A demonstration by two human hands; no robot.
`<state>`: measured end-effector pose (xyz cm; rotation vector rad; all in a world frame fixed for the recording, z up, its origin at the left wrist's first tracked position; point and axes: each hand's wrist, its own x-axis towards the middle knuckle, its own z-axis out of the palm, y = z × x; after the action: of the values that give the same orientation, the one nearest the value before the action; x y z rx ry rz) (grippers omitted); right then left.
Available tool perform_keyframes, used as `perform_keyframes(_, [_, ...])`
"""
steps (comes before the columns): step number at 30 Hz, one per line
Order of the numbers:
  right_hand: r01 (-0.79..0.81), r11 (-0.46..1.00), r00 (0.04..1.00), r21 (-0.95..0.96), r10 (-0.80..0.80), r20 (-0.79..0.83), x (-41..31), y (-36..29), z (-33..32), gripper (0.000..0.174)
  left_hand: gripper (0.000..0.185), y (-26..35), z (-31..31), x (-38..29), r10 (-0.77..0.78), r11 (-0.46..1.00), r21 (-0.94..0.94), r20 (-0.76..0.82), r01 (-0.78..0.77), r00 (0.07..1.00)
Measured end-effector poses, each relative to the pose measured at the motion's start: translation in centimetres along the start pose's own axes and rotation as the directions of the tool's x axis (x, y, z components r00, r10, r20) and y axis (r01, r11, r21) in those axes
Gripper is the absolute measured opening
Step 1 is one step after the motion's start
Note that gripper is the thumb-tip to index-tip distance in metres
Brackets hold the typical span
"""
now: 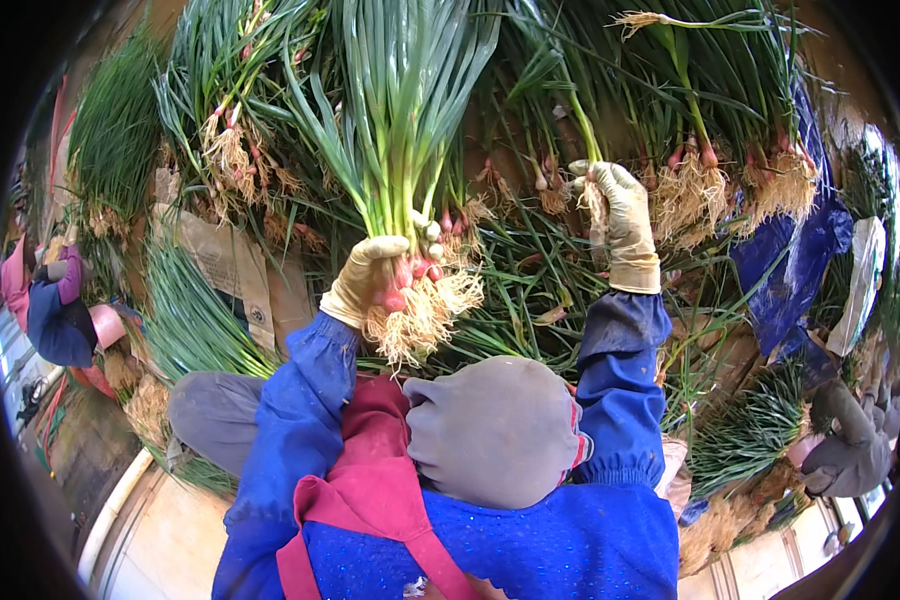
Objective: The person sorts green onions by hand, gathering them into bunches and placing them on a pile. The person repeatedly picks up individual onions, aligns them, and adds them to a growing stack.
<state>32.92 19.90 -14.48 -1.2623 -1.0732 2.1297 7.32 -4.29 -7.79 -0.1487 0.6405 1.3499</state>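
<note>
My left hand (367, 277), in a pale work glove, is closed around a bunch of spring onions (405, 180). Their reddish bulbs and tangled pale roots hang below the fist, and the long green leaves point away from me. To the right, my gloved right hand (619, 214) pinches a single spring onion stalk (583, 124) close to its root end; its bulb is mostly hidden by the fingers. Between and beyond both hands lie more spring onions, with loose green leaves (517, 300) spread under them.
Rooted spring onion bunches (694, 172) line the far right, near a blue plastic sheet (784, 262). A printed brown paper sack (221, 262) lies left, beside another leafy bundle (195, 322). One person (64, 307) is at far left, another (847, 450) at far right.
</note>
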Motion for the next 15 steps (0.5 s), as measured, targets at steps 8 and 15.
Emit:
perform_keyframes(8, [0.13,0.991,0.991,-0.045,-0.128,0.037,-4.5,0.8,4.1,0.017,0.062,-0.9,0.3,0.3,-0.078,0.996,-0.043,-0.033,0.077,0.996])
perform_keyframes(15, [0.46,0.447,0.839,-0.767,-0.503,0.209,-10.1,5.1,11.3,0.009,0.049,-2.2,2.5,2.6,-0.14,0.963,0.215,-0.117,0.162,0.983])
